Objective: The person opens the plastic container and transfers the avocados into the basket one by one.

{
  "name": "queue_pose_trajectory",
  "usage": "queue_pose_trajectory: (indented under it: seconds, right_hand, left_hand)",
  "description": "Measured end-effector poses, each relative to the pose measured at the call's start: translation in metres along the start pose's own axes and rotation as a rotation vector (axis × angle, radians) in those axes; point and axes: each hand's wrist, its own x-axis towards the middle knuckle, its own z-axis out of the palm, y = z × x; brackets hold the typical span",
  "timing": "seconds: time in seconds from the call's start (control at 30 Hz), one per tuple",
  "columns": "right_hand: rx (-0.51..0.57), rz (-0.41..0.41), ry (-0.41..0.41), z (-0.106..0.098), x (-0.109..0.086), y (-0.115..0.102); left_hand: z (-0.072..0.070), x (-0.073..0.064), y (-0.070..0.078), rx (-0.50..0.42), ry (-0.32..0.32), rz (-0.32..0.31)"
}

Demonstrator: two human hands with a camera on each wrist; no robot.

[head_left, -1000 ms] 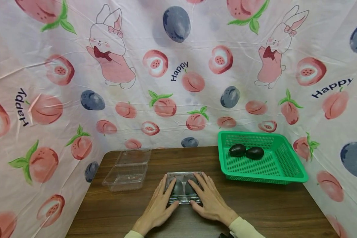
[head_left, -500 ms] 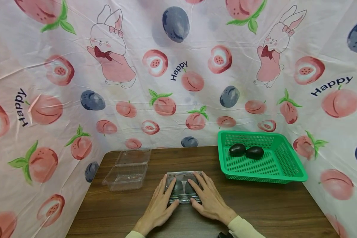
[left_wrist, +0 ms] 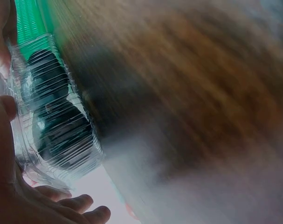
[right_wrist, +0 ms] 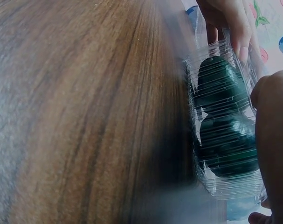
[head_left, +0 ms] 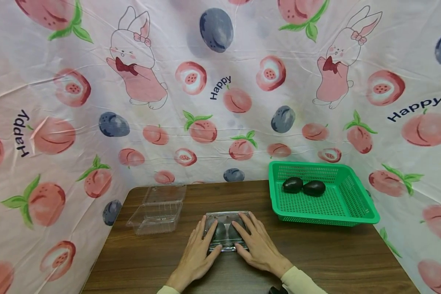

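A closed clear plastic clamshell box [head_left: 227, 217] sits on the wooden table in front of me. Through its ribbed wall, two dark avocados [right_wrist: 225, 144] show lying side by side in the right wrist view. My left hand [head_left: 197, 253] lies along the box's left side, fingers extended over the lid and thumb at the front edge. Mirroring it on the right, my right hand [head_left: 259, 249] presses on the lid with spread, fairly straight fingers, its thumb also at the front rim. The left wrist view shows the box [left_wrist: 57, 112] from its front side.
At the back left of the table stands a second clear clamshell [head_left: 158, 218], lid raised, with nothing inside. A green perforated basket [head_left: 327, 220] at the back right holds two avocados [head_left: 314, 188]. A fruit-and-rabbit printed cloth [head_left: 206, 114] hangs behind and at both sides.
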Motion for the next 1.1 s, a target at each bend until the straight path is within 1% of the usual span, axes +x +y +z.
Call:
queue_pose_trajectory:
  seconds: [0.17, 0.3, 0.53, 0.7, 0.8, 0.93, 1.1]
  right_hand:
    - [0.004, 0.008, -0.001, 0.0008, -0.0009, -0.0009]
    - [0.012, 0.013, -0.004, -0.0001, -0.0005, -0.0013]
    - [0.031, 0.041, -0.065, -0.0045, 0.0014, -0.001]
    - [0.036, 0.044, -0.081, -0.0056, 0.0013, -0.001]
    - [0.032, 0.044, -0.084, -0.0053, 0.0011, -0.0006]
    - [0.036, 0.056, -0.098, -0.0054, 0.0012, 0.0]
    - [0.053, 0.071, -0.119, -0.0067, 0.0015, -0.0001]
  left_hand:
    - [0.0023, 0.0007, 0.0015, 0.035, 0.041, -0.006]
    - [0.0031, 0.0013, 0.0025, 0.075, 0.076, 0.001]
    - [0.0019, 0.0028, 0.0052, 0.149, 0.114, 0.008]
    - [0.0018, 0.0045, 0.0063, 0.192, 0.146, 0.027]
    - [0.0018, 0.0054, 0.0067, 0.203, 0.148, 0.023]
    - [0.0019, 0.0063, 0.0072, 0.205, 0.134, 0.007]
    - [0.0015, 0.0073, 0.0074, 0.208, 0.138, 0.011]
